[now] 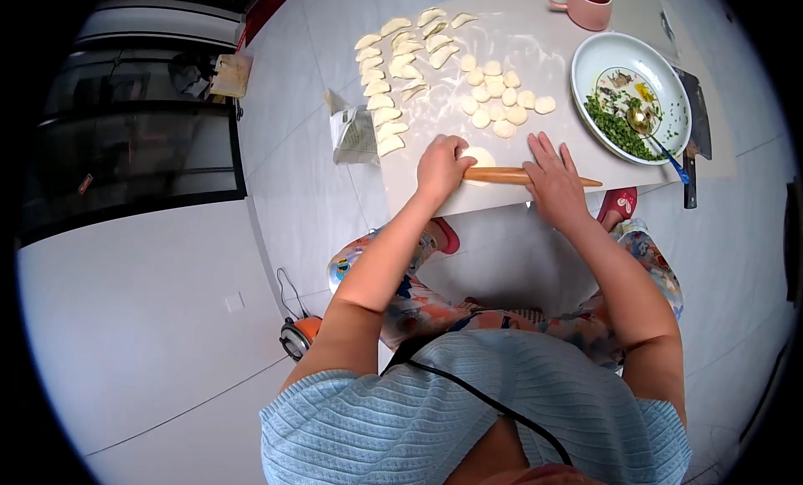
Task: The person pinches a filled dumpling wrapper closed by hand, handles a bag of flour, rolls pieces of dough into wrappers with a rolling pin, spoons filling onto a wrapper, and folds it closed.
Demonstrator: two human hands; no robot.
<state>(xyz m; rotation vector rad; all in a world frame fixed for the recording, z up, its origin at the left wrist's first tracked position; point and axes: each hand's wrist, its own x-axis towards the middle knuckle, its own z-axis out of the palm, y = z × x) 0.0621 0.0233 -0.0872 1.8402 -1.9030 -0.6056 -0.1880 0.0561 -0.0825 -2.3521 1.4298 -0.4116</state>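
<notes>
A person seated at the bottom of the frame, in a pale blue ribbed knit top [418, 426] and colourful patterned trousers [401, 305], leans over a light, flour-dusted work surface [548, 54] at the upper centre.

Near its lower edge, a slim brown wooden rolling pin with tapered ends [495, 176] lies crosswise, just right of the frame's middle. The right hand [554, 180] is spread over its right part, fingers extended, palm down. The left hand [441, 167] is curled at the pin's left end, its thumb by a flat, pale round of dough [480, 156]; whether it pinches the dough or the pin, I cannot tell. The round lies just above the pin and partly beneath it.

Above the hands, at upper centre, is a cluster of small, pale dough discs [509, 96]. To their left, half-moon dumplings [385, 115] stand in rows. At upper right, a wide white bowl [615, 47] holds chopped greens [615, 130] and a metal spoon with a blue handle [640, 119]. A dark-bladed cleaver [697, 117] lies right of it; a pink mug of reddish-brown liquid [590, 12] stands above.
</notes>
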